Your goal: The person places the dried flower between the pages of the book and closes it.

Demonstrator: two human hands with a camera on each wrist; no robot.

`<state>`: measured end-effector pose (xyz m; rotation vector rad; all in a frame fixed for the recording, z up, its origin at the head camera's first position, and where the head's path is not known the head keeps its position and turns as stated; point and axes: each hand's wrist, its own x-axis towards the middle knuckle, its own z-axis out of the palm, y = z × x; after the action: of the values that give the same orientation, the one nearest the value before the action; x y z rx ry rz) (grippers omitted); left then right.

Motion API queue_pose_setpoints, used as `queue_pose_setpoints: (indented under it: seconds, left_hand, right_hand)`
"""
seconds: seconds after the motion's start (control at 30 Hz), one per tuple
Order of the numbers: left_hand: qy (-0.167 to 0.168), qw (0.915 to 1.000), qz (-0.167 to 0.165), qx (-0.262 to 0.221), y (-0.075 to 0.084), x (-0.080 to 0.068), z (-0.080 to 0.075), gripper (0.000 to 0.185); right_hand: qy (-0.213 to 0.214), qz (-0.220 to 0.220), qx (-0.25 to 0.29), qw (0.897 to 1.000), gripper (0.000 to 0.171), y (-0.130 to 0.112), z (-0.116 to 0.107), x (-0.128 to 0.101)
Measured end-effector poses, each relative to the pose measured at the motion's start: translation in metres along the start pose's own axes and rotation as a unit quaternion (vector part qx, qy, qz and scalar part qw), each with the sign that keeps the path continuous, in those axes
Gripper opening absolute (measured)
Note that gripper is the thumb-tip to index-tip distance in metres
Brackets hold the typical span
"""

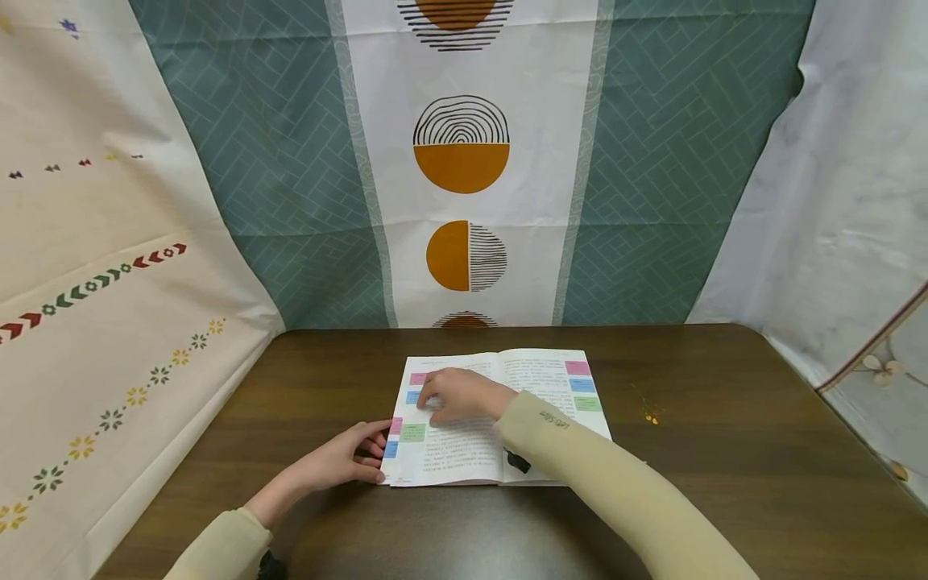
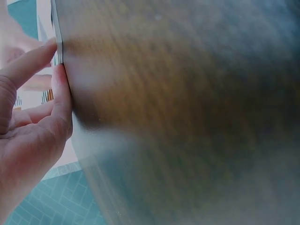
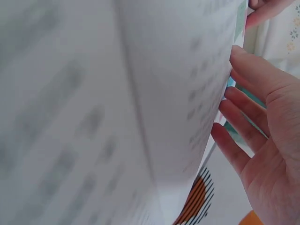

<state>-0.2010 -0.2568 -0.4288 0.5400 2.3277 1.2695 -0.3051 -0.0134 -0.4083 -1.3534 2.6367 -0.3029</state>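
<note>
An open book lies on the table with printed text on both pages. My left hand holds its left edge near the lower corner, the thumb at the corner and the fingers bent at the side. In the left wrist view, the fingertips meet the thin edge. Over the left page, my right hand rests its fingertips on the paper, fingers loosely bent. Coloured sticky notes mark the pages: a green note and a blue note are on the left page, a pink note on the right.
The brown wooden table reaches around the book on all sides. A patterned cloth hangs behind it, with pale cloths at both sides. A small yellow flower sprig shows on the tabletop to the right.
</note>
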Motion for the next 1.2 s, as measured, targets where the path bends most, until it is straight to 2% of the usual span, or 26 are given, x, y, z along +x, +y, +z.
queue_pose_setpoints:
  seconds: [0.37, 0.57, 0.77, 0.97, 1.1, 1.2]
  left_hand:
    - [0.006, 0.9994, 0.012, 0.030, -0.001, -0.001, 0.002, 0.079]
    - [0.005, 0.9998, 0.014, 0.015, 0.001, -0.001, 0.004, 0.080]
    - [0.006, 0.9994, 0.017, 0.030, 0.001, -0.002, 0.002, 0.080]
    - [0.044, 0.9952, 0.021, 0.085, 0.009, -0.002, 0.002, 0.067]
    - [0.073, 0.9888, 0.051, 0.120, 0.018, 0.002, 0.004, 0.060]
    - [0.081, 0.9846, 0.068, 0.139, 0.022, 0.004, 0.008, 0.058]
  right_hand:
    - [0.005, 0.027, -0.013, 1.000, 0.027, 0.019, -0.002, -0.025]
    - [0.005, 0.040, -0.010, 0.999, 0.026, 0.030, -0.006, -0.045]
    - [0.009, 0.053, -0.019, 0.998, 0.025, 0.039, -0.007, -0.062]
    - [0.012, 0.055, -0.014, 0.998, 0.027, 0.040, -0.007, -0.076]
    - [0.020, 0.059, -0.010, 0.998, 0.028, 0.040, -0.009, -0.085]
    - [0.025, 0.059, -0.008, 0.998, 0.028, 0.040, -0.009, -0.090]
